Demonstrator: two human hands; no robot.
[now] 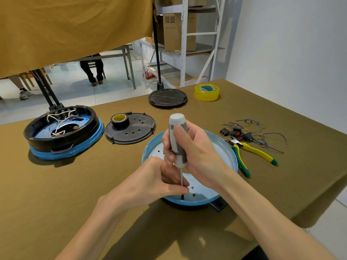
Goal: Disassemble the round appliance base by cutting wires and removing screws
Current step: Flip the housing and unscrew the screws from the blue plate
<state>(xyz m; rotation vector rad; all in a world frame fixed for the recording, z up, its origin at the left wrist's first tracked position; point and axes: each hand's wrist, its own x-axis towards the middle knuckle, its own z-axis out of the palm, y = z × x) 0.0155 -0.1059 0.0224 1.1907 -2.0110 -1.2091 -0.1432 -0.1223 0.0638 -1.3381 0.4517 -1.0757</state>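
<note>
Olive table (56, 194): right grip (195, 149) holds screwdriver (177, 139) upright in base (225, 145), left grip (155, 182) steadying shaft.

— What sort of place is shown?

— A workshop or storeroom. A cloth-covered worktable (56, 194) is seen, with diagonal pliers (251, 150), cut wires with switches (249, 133), tape rolls (207, 92) and opened appliance bases (62, 132) laid out on it.

— And behind it?

— White metal shelving (183, 42) stacked with cardboard boxes (173, 32), plus a bare metal table (120, 55) on a tiled floor.
</note>
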